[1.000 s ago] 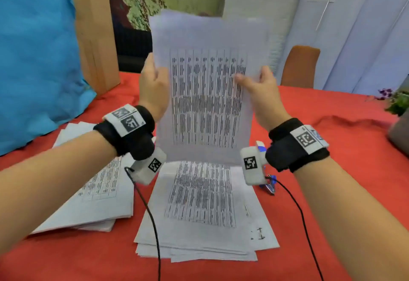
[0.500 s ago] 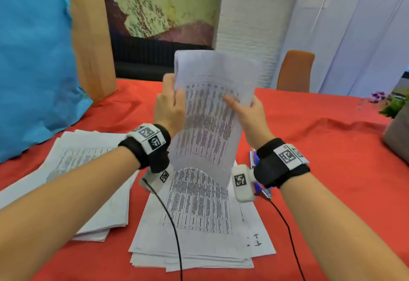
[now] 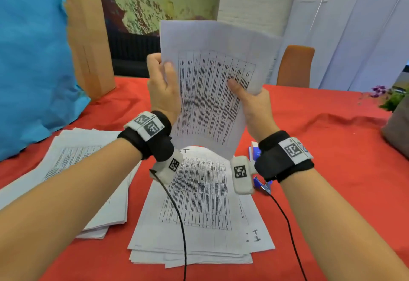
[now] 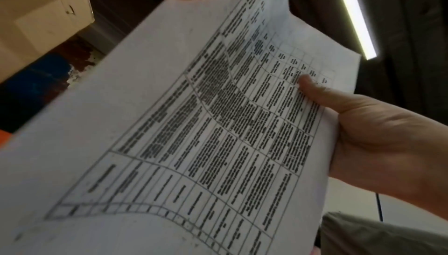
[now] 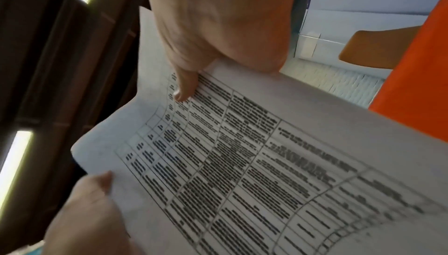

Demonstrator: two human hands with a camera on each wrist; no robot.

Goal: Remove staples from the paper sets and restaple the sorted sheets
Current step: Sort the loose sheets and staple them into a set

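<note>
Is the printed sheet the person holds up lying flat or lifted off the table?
Lifted, roughly upright: the left hand and right hand grip the sheet by its side edges.

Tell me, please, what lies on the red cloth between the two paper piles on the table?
Nothing: in the head view a bare strip of red cloth separates the left pile from the middle pile.

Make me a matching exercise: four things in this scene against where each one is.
1. printed sheet
2. middle paper stack
3. left paper stack
4. orange chair

a. beyond the table's far edge
b. flat on the red cloth, under the left forearm
c. held upright by the left hand and right hand
d. flat on the cloth, below the raised sheet

Pairs: 1-c, 2-d, 3-b, 4-a
</note>
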